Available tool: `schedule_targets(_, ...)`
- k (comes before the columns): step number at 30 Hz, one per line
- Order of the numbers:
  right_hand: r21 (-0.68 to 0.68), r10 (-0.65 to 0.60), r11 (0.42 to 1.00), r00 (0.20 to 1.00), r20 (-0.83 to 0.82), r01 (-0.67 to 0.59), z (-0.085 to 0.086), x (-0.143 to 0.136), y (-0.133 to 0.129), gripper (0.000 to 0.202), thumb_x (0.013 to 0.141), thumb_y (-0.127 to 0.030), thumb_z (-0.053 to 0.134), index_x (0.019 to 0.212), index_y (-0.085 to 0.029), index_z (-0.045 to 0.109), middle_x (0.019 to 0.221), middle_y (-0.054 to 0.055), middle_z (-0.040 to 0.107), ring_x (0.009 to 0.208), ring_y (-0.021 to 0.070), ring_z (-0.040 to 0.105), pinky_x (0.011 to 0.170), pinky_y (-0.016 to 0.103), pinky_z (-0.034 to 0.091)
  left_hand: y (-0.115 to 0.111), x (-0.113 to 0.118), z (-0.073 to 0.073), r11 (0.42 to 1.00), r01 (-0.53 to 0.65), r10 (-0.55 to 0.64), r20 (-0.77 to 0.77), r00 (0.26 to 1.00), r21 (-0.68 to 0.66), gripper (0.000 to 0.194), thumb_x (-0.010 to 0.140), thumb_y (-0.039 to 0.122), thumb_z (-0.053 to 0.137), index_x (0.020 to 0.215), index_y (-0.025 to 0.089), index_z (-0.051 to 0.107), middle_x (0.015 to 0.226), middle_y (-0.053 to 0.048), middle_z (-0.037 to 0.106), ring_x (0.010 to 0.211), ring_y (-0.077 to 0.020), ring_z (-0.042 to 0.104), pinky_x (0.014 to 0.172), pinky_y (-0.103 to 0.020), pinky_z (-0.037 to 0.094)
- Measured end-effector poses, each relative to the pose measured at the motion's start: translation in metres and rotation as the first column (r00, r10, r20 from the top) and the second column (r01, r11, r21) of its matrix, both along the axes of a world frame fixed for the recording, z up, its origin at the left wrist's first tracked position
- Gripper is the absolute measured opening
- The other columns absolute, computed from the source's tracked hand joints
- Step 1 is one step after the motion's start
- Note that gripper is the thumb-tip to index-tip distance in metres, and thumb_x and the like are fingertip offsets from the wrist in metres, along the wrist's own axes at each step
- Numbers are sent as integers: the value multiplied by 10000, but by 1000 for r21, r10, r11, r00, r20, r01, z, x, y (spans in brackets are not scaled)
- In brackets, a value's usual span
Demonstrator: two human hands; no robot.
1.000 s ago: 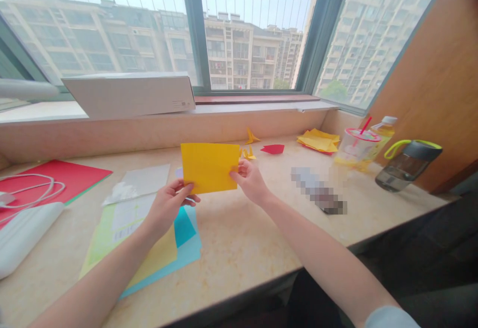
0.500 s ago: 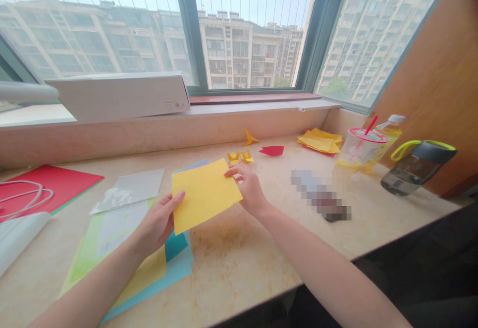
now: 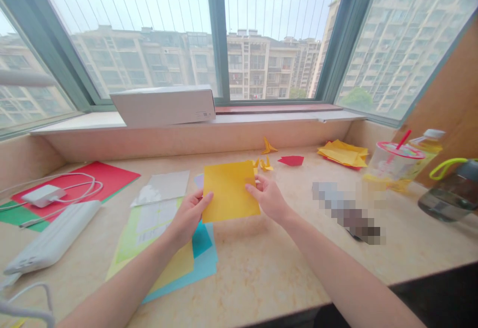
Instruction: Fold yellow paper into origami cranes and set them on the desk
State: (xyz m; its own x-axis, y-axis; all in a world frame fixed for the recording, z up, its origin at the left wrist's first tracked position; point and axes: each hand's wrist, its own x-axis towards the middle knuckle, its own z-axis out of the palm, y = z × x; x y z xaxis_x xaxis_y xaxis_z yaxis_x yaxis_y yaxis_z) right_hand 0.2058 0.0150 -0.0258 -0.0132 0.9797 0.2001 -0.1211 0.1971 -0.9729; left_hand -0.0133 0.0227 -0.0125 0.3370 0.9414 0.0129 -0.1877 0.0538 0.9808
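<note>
A square sheet of yellow paper (image 3: 230, 191) is held up above the counter between both hands. My left hand (image 3: 191, 211) pinches its left edge, thumb on the front face and fingers behind. On the opposite edge, my right hand (image 3: 272, 198) grips with its thumb in front; its other fingers are partly hidden behind the sheet. Just beyond the right hand sit small folded yellow paper pieces (image 3: 266, 164), partly covered by the sheet. Farther back stands another folded yellow piece (image 3: 268, 146), with a red folded paper (image 3: 291, 161) to its right.
Coloured sheets and a packet (image 3: 153, 223) lie under my left forearm. Left are red paper (image 3: 112, 176), a white charger (image 3: 44, 195) and a white power strip (image 3: 56, 238). Yellow sheets (image 3: 343, 154), a cup (image 3: 396, 164), bottles and a pixelated item (image 3: 345, 212) lie right.
My view has swung left, so the counter's things appear farther right. The yellow sheet has turned from a slant to nearly level, and both hands still hold it by its sides.
</note>
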Motion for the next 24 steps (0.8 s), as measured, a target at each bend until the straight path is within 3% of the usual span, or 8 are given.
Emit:
schedule_targets(3,160,-76,986,976,206,43,-6,-1,-2,433,866,-356,625,1278,-228,600,1132,78,720,1055,266,678,910,424,561,0,-2,-3,999,54,-55,26,998,5,475,772,428,742,1155,155,676,991,-103,759,936,-282,715,796,-366,569)
schedule_targets(7,395,-69,904,858,509,-161,-8,-6,-12,488,925,-192,499,1404,-289,502,1427,59,536,1314,252,503,1120,470,389,-2,-1,-5,999,27,-28,35,999,40,503,768,477,731,1145,147,679,944,-100,759,881,-269,717,753,-334,554)
schedule_targets(11,392,-19,855,735,677,-339,-5,-15,-25,603,888,-152,548,1447,-346,430,1579,40,299,1415,272,360,1142,481,355,-5,2,-5,995,-11,9,24,1000,100,520,767,521,711,1118,138,687,912,-88,751,825,-244,704,661,-274,525)
schedule_targets(16,346,6,843,650,760,-412,-3,-21,-32,584,891,-250,605,1441,-357,437,1616,36,184,1460,301,253,1168,528,280,-5,0,-8,997,-44,40,66,997,69,534,877,593,527,1107,136,678,900,-92,740,802,-223,692,597,-255,500)
schedule_targets(18,341,7,844,644,765,-415,-3,-21,-31,576,896,-309,616,1442,-351,437,1623,40,159,1466,312,231,1171,542,263,-6,-2,-7,995,9,-19,104,994,96,523,906,583,488,1125,143,666,947,-102,735,855,-234,691,676,-284,522)
schedule_targets(20,349,0,848,658,753,-399,-2,-21,-31,544,908,-341,602,1432,-348,456,1618,44,175,1461,318,243,1168,548,267,-7,-3,-5,986,51,-67,98,993,161,450,885,514,578,1145,154,652,1021,-103,725,930,-245,680,777,-306,524)
schedule_targets(24,406,-45,868,772,634,-284,0,-25,-31,391,926,-333,566,1317,-329,593,1534,67,361,1370,310,411,1097,514,400,-9,-3,-2,969,33,-44,38,998,247,379,823,373,703,1130,159,642,1071,-98,713,986,-252,662,848,-313,509)
